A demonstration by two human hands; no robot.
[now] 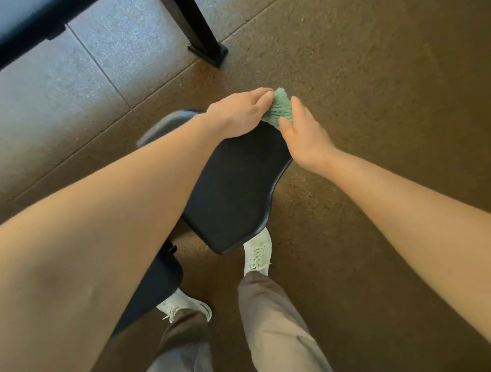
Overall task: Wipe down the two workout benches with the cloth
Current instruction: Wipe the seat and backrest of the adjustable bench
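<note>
A black padded workout bench (232, 187) runs from the middle of the view down toward my feet, with a second black pad section (154, 286) lower left under my arm. A small green cloth (281, 107) lies bunched at the bench's far end. My left hand (238, 114) rests palm down on that end, its fingertips on the cloth. My right hand (303, 138) pinches the cloth's near edge from the right side. Much of the bench's left part is hidden by my left forearm.
A black metal frame leg with a flat foot (207, 49) stands on the floor beyond the bench, below a pale surface with a dark edge (3, 39) at top left. Brown speckled rubber flooring (379, 76) surrounds the bench. My white shoes (257, 254) stand beside the bench.
</note>
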